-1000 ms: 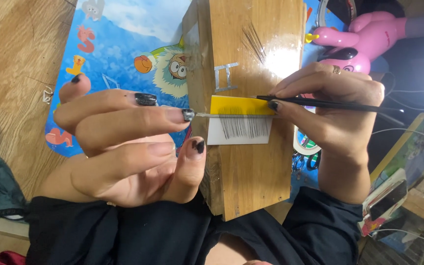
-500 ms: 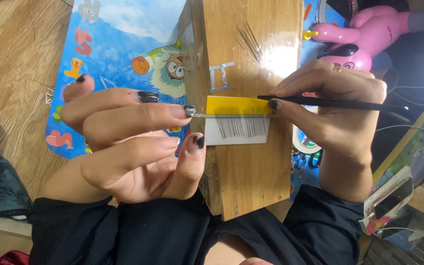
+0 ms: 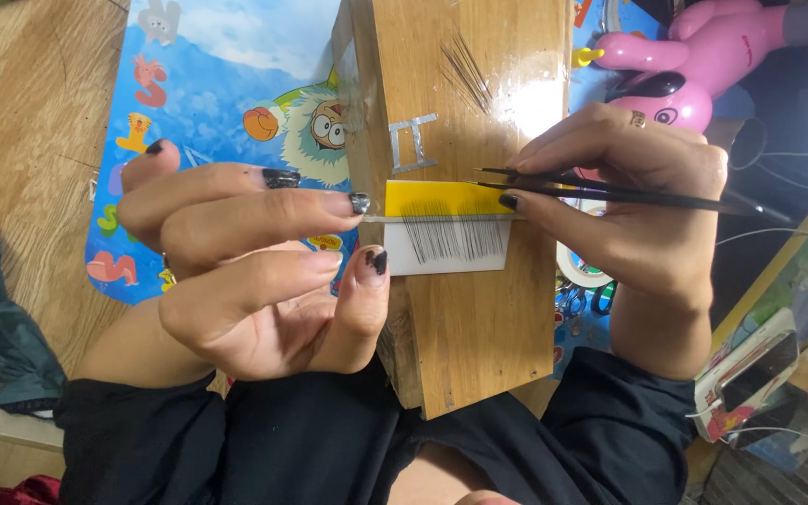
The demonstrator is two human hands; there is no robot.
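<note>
We record one strip of black lash fibres [image 3: 449, 236] lying on a card [image 3: 445, 224] that is yellow along its upper band and white below; the fibres hang in a close, even row from a thin line at the colour boundary down over the white part. The card rests flat on the top face of one upright wooden block [image 3: 479, 346], about midway along it. A second loose fan of dark fibres [image 3: 466, 67] lies higher on the same block, under what appears to be clear tape, though glare makes this uncertain.

The right hand [image 3: 638, 215] is pinched closed on one pair of black tweezers [image 3: 600, 192], the tips meeting just above the card's right end. The left hand [image 3: 254, 252] holds no tool; its fingers are loosely curled, with one black-nailed fingertip [image 3: 359, 203] touching the left end of the strip's line and the thumb tip resting just beside the card's lower left corner.

Behind the block lies one cartoon-printed mat [image 3: 226, 84]. One pink toy figure [image 3: 694, 65] sits at upper right, well apart from the card. The left hand covers much of the mat
</note>
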